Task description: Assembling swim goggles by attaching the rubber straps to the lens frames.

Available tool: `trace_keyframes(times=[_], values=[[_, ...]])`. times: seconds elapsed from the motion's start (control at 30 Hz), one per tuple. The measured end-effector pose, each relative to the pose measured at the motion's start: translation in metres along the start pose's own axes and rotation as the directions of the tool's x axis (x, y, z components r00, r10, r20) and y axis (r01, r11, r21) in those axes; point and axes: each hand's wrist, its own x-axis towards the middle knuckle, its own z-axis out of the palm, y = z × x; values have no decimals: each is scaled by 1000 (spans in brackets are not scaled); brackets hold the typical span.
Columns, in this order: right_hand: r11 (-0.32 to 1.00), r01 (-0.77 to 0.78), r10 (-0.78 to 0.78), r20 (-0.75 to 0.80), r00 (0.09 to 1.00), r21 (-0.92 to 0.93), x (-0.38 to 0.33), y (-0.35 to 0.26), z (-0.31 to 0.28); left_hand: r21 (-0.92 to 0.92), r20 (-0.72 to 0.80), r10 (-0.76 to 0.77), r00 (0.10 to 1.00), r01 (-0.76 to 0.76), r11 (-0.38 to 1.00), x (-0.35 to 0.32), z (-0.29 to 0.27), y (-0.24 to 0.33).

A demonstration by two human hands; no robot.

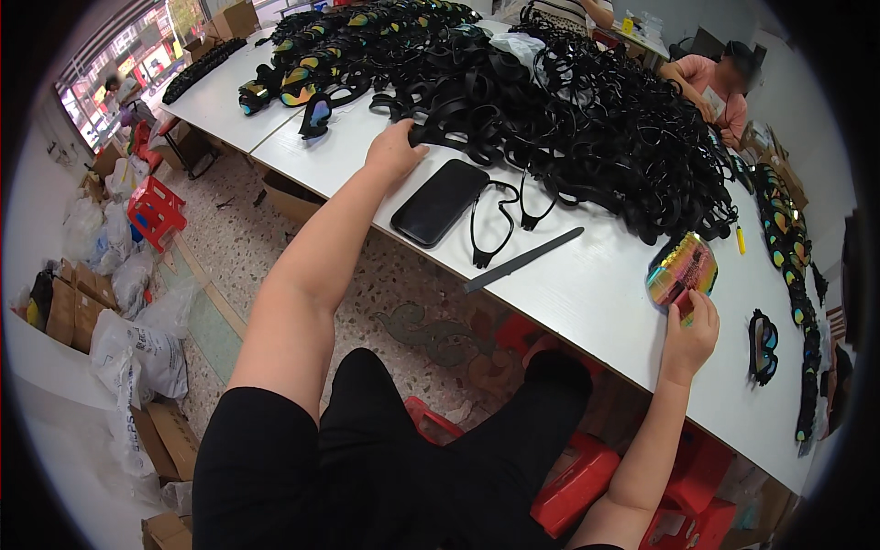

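Observation:
My left hand (394, 149) reaches out over the white table (587, 293) and rests at the near edge of a big heap of black goggle frames (568, 119), fingers curled on one frame. My right hand (689, 335) sits near the table's front edge, pinching the lower end of a stack of iridescent mirrored lenses (680, 269). Between the hands lie a black phone (440, 202), two loose black frames (500, 220) and a long grey flat tool (522, 260).
Finished goggles with coloured lenses lie at the back left (312, 73) and along the right edge (788, 247); one pair (761, 344) is by my right hand. Another person (720, 82) sits across the table. Red stools (156, 209), bags and cardboard boxes (73, 312) crowd the floor.

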Motion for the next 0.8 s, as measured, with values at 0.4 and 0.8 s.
trace_keyframes(times=[0.4,0.8], values=[[999,37,-36,-106,994,11,2,0,1,-175,-309,4,951,-61,983,-11,-47,29],[979,190,-153,-339,928,77,1,1,-15,-985,-84,-14,996,-81,154,-133,-135,77]])
